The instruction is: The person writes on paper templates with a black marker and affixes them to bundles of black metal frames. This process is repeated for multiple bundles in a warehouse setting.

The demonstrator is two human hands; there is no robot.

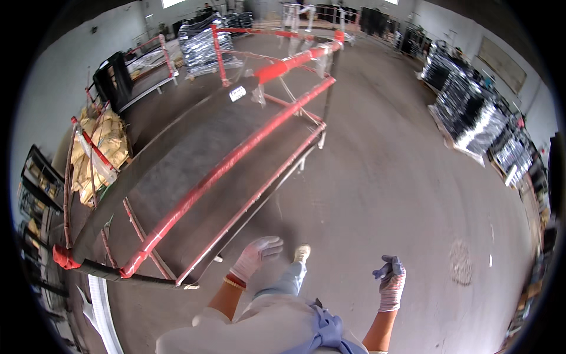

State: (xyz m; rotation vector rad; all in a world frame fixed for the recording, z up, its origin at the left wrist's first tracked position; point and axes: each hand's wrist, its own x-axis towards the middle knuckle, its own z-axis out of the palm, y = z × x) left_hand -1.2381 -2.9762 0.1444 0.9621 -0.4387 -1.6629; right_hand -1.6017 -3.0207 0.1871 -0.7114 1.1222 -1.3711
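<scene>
My left hand (257, 259), in a pale work glove with greyish fingers, hangs with its fingers stretched out and nothing in it. It is nearest to a long metal frame rack (203, 190) wrapped in red tape, and a gap seems to lie between them. Out to the right, my right hand (391, 282) wears a striped glove with blue-grey fingers. Its fingers are loosely bent and apart, holding nothing. A dark sheet or panel (191, 133) lies along the rack's far side, with a white label (237, 94) near its upper end.
Stacks wrapped in clear film (471, 112) stand on pallets along the right wall. Yellowish sacks (100, 147) are piled behind the rack at the left. Another wrapped stack (206, 46) and a smaller rack (147, 65) stand farther back. Grey floor (407, 177) stretches ahead.
</scene>
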